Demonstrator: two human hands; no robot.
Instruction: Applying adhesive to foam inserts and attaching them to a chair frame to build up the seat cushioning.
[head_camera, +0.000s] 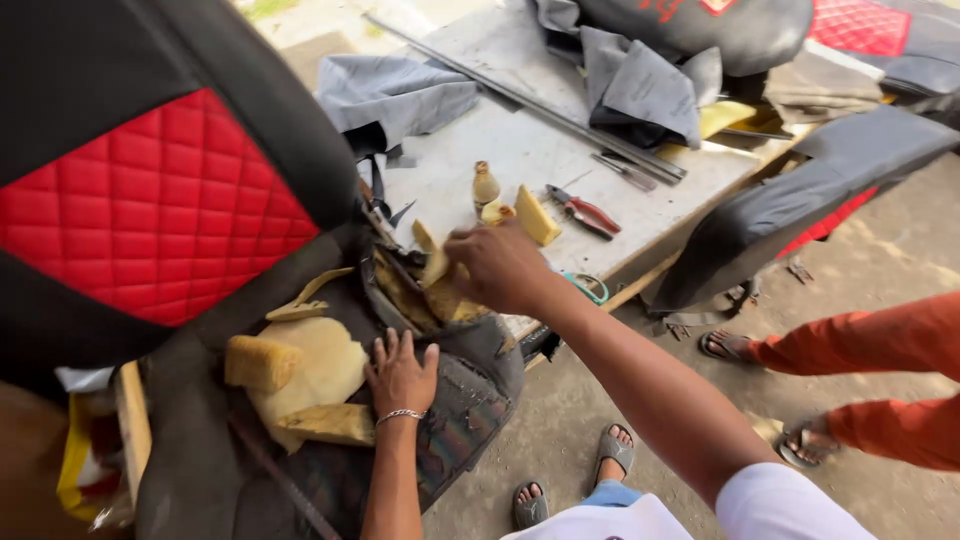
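Observation:
My left hand (400, 372), with a silver bracelet at the wrist, lies flat with fingers spread on the worn dark seat cushion (470, 400), right beside the exposed yellow foam (300, 375). My right hand (497, 265) reaches across and grips a torn piece of yellow foam (437, 268) at the cushion's far edge, next to the table. A red quilted and black seat back (150, 200) stands upright at the left.
On the grey table (520, 150) lie red-handled pliers (583, 211), a small bottle (485, 185), a foam wedge (537, 215), metal rods (520, 95) and grey fabric (395, 95). Another seat cover (800, 200) hangs at the right. A second person's orange-trousered legs (880, 370) stand right.

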